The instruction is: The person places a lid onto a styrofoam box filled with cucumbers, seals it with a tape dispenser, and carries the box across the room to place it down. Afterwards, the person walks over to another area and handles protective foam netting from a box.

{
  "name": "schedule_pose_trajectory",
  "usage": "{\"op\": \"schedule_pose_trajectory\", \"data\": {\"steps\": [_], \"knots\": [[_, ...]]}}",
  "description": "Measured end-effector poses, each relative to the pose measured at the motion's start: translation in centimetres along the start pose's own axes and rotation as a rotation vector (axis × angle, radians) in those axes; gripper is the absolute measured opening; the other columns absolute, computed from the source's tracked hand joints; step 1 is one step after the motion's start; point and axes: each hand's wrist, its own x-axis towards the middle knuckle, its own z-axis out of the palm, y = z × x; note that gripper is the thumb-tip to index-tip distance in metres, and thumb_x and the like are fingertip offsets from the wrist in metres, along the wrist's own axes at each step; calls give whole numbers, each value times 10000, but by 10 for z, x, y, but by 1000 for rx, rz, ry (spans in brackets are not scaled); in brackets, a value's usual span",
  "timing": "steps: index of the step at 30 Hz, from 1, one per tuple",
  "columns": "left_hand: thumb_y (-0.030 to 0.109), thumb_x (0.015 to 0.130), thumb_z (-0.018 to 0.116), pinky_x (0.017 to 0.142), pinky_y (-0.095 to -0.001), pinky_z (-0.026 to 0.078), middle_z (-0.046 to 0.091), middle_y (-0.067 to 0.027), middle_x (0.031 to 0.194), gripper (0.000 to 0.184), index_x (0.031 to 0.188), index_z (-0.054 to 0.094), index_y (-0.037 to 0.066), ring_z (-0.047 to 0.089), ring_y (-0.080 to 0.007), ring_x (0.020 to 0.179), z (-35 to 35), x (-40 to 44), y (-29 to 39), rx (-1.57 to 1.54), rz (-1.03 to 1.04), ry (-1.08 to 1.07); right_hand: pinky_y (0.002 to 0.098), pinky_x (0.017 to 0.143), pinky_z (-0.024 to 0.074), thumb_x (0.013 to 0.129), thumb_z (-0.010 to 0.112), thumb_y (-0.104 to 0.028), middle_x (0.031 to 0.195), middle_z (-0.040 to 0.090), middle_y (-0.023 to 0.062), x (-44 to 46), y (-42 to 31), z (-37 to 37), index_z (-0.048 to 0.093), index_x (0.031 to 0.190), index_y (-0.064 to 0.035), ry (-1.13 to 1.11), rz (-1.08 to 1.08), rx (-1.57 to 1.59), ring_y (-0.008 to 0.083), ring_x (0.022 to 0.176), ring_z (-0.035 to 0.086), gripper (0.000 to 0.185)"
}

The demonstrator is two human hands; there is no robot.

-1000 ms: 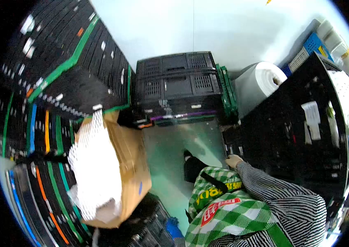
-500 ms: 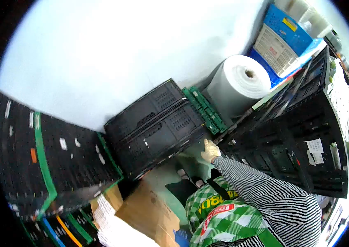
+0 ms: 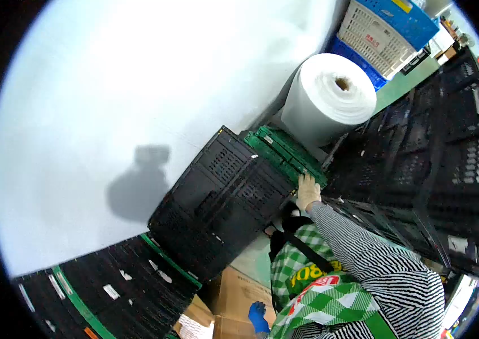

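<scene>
My right hand [image 3: 308, 192], in a cream glove and striped sleeve, reaches to the near end of some folded green plastic crates [image 3: 284, 152]. Its fingers lie stretched out against the green edge, not visibly wrapped round it. Beside these crates, on the left, stands a stack of black plastic crates [image 3: 222, 195]. Low in the view, left of my green checked apron [image 3: 330, 299], is my left hand [image 3: 258, 316] in a blue glove. Its fingers look loosely apart with nothing visible in them. A cardboard box [image 3: 242, 294] is close to that hand.
A large white roll [image 3: 330, 96] stands behind the green crates. Tall black crate stacks rise at the right [image 3: 414, 164] and lower left [image 3: 121, 288]. Blue and white baskets [image 3: 375, 37] are piled at the back right, and a pale wall [image 3: 98, 113] runs along the left.
My right hand has moved forward from beside the black crates onto the green crates' near end. The view has shifted, and my blue-gloved left hand shows more fully at the bottom.
</scene>
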Motion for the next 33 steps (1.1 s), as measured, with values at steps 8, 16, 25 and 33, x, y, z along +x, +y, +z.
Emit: {"op": "schedule_pose_trajectory", "data": {"steps": [8, 16, 25, 33], "knots": [[231, 935, 502, 769, -357, 510, 670, -164, 1079, 343, 1155, 614, -7, 652, -262, 951, 76, 2, 54, 153, -27, -45, 460, 977, 347, 627, 740, -254, 1321, 383, 189, 46, 16, 15, 310, 1391, 14, 144, -32, 39, 373, 1192, 398, 917], [233, 952, 472, 801, -335, 504, 674, -142, 1080, 344, 1158, 614, -3, 647, -236, 972, 176, -32, 131, 336, 88, -98, 443, 911, 357, 678, 765, -257, 1243, 450, 112, 76, 21, -15, 348, 1406, -61, 20, 43, 76, 309, 1095, 455, 862], [237, 952, 517, 779, -322, 494, 683, -116, 1039, 323, 1111, 643, -14, 648, -208, 917, 184, -20, 139, 279, 100, -35, 511, 1004, 347, 652, 770, -240, 1437, 332, 227, 145, 103, -71, 379, 1380, -44, 310, 348, 99, 413, 1279, 370, 849], [279, 959, 495, 833, -320, 494, 673, -118, 1061, 364, 1117, 631, -19, 646, -207, 946, 209, -7, 127, 382, 107, -110, 483, 900, 476, 694, 791, -460, 1240, 466, 171, 200, 149, -91, 356, 1357, 10, 144, 487, -107, 342, 1176, 489, 921]]}}
